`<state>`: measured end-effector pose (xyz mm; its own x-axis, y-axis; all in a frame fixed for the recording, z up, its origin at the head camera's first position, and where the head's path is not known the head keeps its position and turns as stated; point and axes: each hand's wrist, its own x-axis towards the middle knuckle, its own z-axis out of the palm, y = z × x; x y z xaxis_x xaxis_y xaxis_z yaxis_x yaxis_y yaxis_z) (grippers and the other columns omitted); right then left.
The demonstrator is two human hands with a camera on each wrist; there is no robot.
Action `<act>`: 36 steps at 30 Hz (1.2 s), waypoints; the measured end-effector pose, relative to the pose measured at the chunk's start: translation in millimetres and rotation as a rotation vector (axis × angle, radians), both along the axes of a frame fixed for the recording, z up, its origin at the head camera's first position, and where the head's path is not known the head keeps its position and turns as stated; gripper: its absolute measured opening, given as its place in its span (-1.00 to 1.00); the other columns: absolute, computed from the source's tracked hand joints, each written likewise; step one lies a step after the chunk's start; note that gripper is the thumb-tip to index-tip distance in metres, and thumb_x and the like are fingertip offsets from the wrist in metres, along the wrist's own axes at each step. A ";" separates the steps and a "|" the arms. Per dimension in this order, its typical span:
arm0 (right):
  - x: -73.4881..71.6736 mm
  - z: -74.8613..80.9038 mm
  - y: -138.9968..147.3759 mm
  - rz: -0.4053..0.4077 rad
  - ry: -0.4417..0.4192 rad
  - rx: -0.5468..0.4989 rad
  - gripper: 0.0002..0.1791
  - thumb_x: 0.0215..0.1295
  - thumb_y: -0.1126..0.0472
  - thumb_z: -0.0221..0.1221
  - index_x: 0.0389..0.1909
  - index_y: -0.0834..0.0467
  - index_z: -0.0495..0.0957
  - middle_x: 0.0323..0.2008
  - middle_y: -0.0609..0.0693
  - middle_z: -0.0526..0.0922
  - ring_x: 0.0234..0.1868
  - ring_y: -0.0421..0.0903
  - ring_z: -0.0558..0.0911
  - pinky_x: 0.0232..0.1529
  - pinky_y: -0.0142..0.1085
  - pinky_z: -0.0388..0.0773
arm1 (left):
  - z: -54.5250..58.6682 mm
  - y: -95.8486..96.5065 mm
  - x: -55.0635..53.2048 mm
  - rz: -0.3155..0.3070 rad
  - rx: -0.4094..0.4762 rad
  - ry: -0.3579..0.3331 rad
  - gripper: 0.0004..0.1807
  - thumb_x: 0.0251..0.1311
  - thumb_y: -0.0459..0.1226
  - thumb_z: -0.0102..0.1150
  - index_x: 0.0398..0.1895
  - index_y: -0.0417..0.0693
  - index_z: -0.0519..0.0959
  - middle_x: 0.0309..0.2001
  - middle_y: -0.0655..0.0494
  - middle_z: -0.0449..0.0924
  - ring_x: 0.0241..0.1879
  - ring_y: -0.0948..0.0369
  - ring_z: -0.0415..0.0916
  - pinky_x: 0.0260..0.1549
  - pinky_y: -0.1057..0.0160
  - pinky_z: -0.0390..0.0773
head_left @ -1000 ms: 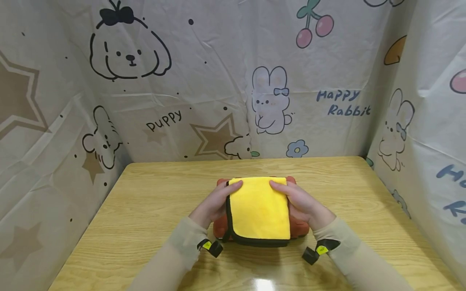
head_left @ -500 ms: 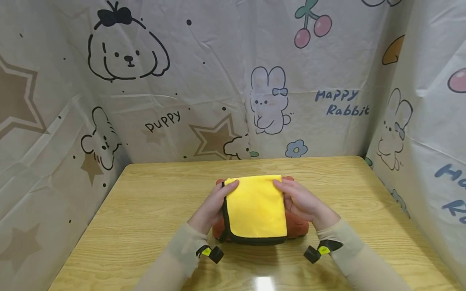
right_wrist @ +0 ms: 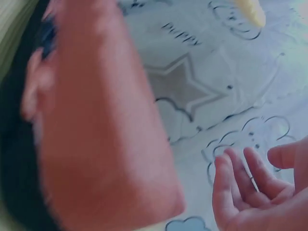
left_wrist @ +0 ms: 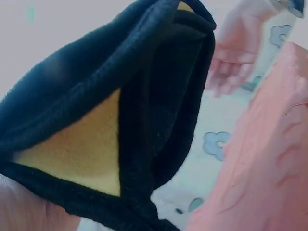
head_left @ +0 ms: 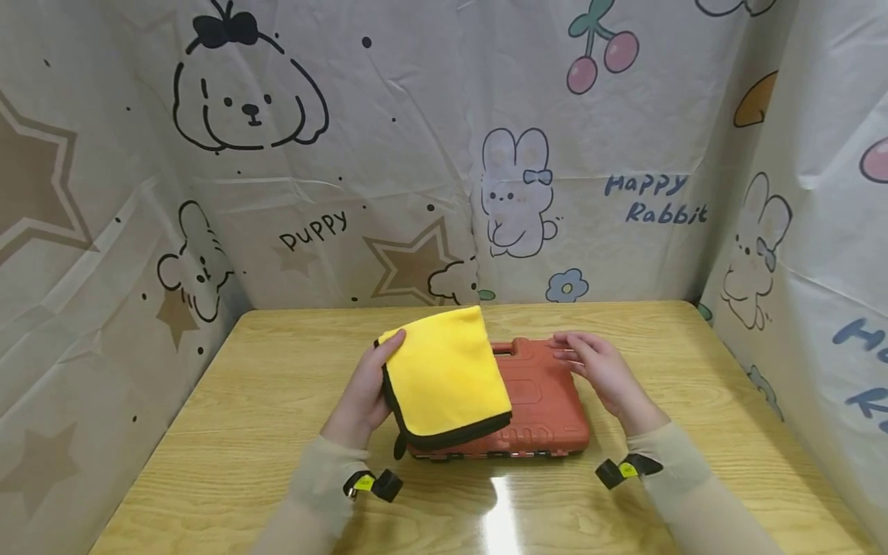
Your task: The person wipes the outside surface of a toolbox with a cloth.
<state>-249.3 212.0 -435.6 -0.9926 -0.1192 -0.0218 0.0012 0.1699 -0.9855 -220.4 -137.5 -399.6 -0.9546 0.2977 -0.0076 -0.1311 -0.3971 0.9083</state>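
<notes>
- Where the left hand (head_left: pixel 361 389) has it by its left side, the folded yellow towel (head_left: pixel 447 378) is tilted in the air over the left part of a red plastic case (head_left: pixel 544 393).
- The towel looks plush, light and limp, unlikely to slip or break; its layers gape in the left wrist view, so a hold through every fold near a corner or along the black edging should keep it together.
- The case lies on the desk (head_left: pixel 277 385), between its left and right edges and short of the far edge; it looks stiff and probably heavier, best taken by the handle on its far side or by both ends.
- Left hand: closed on the towel, thumb on the yellow face, other fingers mostly hidden beneath.
- Right hand (head_left: pixel 600 366): holding nothing, fingers loosely bent and spread, beside the case's far right corner, apart from it in the right wrist view.
</notes>
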 end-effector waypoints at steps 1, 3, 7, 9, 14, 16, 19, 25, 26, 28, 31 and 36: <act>-0.9 -2.9 1.0 -0.026 0.005 0.023 -0.45 0.71 0.09 -0.17 0.39 0.45 0.35 0.34 0.40 0.49 0.14 -0.12 0.67 0.20 -0.33 0.62 | 1.3 -2.9 0.3 0.027 0.005 -0.005 -0.73 0.62 -0.06 -0.15 0.01 0.03 0.50 -0.20 0.24 0.69 -0.23 0.35 0.71 -0.18 0.37 0.71; -2.2 -8.4 2.3 -0.062 0.008 0.055 -0.47 0.71 0.11 -0.16 0.40 0.43 0.35 0.38 0.39 0.45 0.27 0.01 0.60 0.33 -0.18 0.55 | 4.0 -8.6 0.6 0.070 0.010 -0.018 -0.72 0.62 -0.06 -0.14 0.04 0.01 0.51 -0.18 0.24 0.69 -0.20 0.35 0.70 -0.15 0.37 0.71; -4.2 -16.1 2.0 -0.095 -0.006 0.060 -0.48 0.70 0.15 -0.15 0.47 0.39 0.31 0.48 0.34 0.33 0.50 0.20 0.34 0.52 0.04 0.30 | 7.3 -19.4 -0.3 0.122 0.006 -0.056 -0.67 0.62 -0.04 -0.15 0.15 -0.04 0.45 -0.13 0.27 0.67 -0.13 0.37 0.67 -0.05 0.38 0.67; -5.2 -18.6 0.9 -0.100 -0.016 0.058 -0.47 0.70 0.15 -0.15 0.51 0.36 0.26 0.53 0.31 0.25 0.57 0.21 0.22 0.57 0.08 0.18 | 7.8 -24.6 -0.8 0.138 -0.002 -0.079 -0.65 0.63 -0.02 -0.16 0.18 -0.04 0.40 -0.11 0.28 0.66 -0.11 0.38 0.65 -0.02 0.39 0.65; -7.8 -25.4 -1.2 -0.057 -0.053 0.092 -0.37 0.70 0.13 -0.14 0.62 0.29 0.01 0.63 0.30 0.00 0.65 0.23 -0.02 0.63 0.08 -0.01 | 5.6 -33.2 -1.3 0.178 -0.006 -0.120 -0.65 0.63 -0.01 -0.19 0.19 -0.02 0.36 -0.13 0.29 0.64 -0.11 0.39 0.63 -0.03 0.40 0.64; -9.1 -29.2 -1.5 -0.017 -0.076 0.108 -0.31 0.70 0.12 -0.14 0.65 0.28 -0.13 0.65 0.30 -0.12 0.66 0.26 -0.11 0.64 0.09 -0.06 | 3.4 -34.1 -1.8 0.182 0.002 -0.135 -0.67 0.64 -0.02 -0.20 0.18 -0.01 0.36 -0.14 0.29 0.64 -0.12 0.38 0.64 -0.04 0.40 0.64; -9.8 -35.9 -1.6 0.034 -0.117 0.130 -0.24 0.70 0.07 -0.15 0.66 0.25 -0.29 0.66 0.28 -0.26 0.66 0.28 -0.23 0.64 0.10 -0.14 | -1.2 -34.2 -3.7 0.182 0.013 -0.154 -0.69 0.64 -0.03 -0.19 0.16 -0.01 0.38 -0.15 0.28 0.65 -0.14 0.38 0.65 -0.06 0.40 0.65; -9.0 -47.8 -2.3 0.062 -0.202 0.141 -0.17 0.69 -0.07 -0.18 0.67 0.06 -0.45 0.67 0.20 -0.42 0.66 0.22 -0.37 0.63 0.17 -0.33 | -9.0 -35.7 -8.3 0.198 0.010 -0.169 -0.69 0.62 -0.02 -0.15 0.14 0.00 0.40 -0.15 0.30 0.65 -0.14 0.39 0.64 -0.05 0.41 0.64; -9.1 -49.1 -2.6 0.059 -0.209 0.144 -0.16 0.69 -0.08 -0.18 0.67 0.03 -0.47 0.67 0.17 -0.44 0.66 0.21 -0.39 0.63 0.17 -0.35 | -9.9 -37.0 -9.2 0.200 0.009 -0.172 -0.69 0.62 -0.01 -0.14 0.15 0.01 0.39 -0.14 0.31 0.64 -0.12 0.40 0.63 -0.03 0.42 0.63; -9.3 -51.0 -4.0 0.057 -0.209 0.146 -0.15 0.69 -0.10 -0.18 0.66 0.02 -0.50 0.67 0.16 -0.47 0.66 0.20 -0.42 0.62 0.19 -0.38 | -11.8 -40.7 -11.6 0.209 0.010 -0.185 -0.68 0.61 0.01 -0.13 0.16 0.03 0.37 -0.13 0.32 0.63 -0.11 0.40 0.62 -0.01 0.42 0.62; -9.6 -53.9 -5.6 0.056 -0.203 0.154 -0.16 0.70 -0.08 -0.21 0.65 0.03 -0.52 0.67 0.15 -0.47 0.66 0.19 -0.42 0.63 0.18 -0.38 | -14.4 -48.8 -15.5 0.220 0.015 -0.211 -0.67 0.60 0.03 -0.13 0.19 0.07 0.35 -0.11 0.33 0.61 -0.08 0.40 0.61 0.01 0.41 0.62; -9.2 -57.5 -6.8 0.044 -0.207 0.162 -0.24 0.72 0.00 -0.28 0.66 0.06 -0.50 0.67 0.16 -0.45 0.66 0.19 -0.41 0.63 0.18 -0.36 | -16.7 -64.2 -22.0 0.256 0.003 -0.248 -0.65 0.59 0.06 -0.12 0.20 0.09 0.34 -0.11 0.35 0.62 -0.06 0.42 0.61 0.03 0.42 0.62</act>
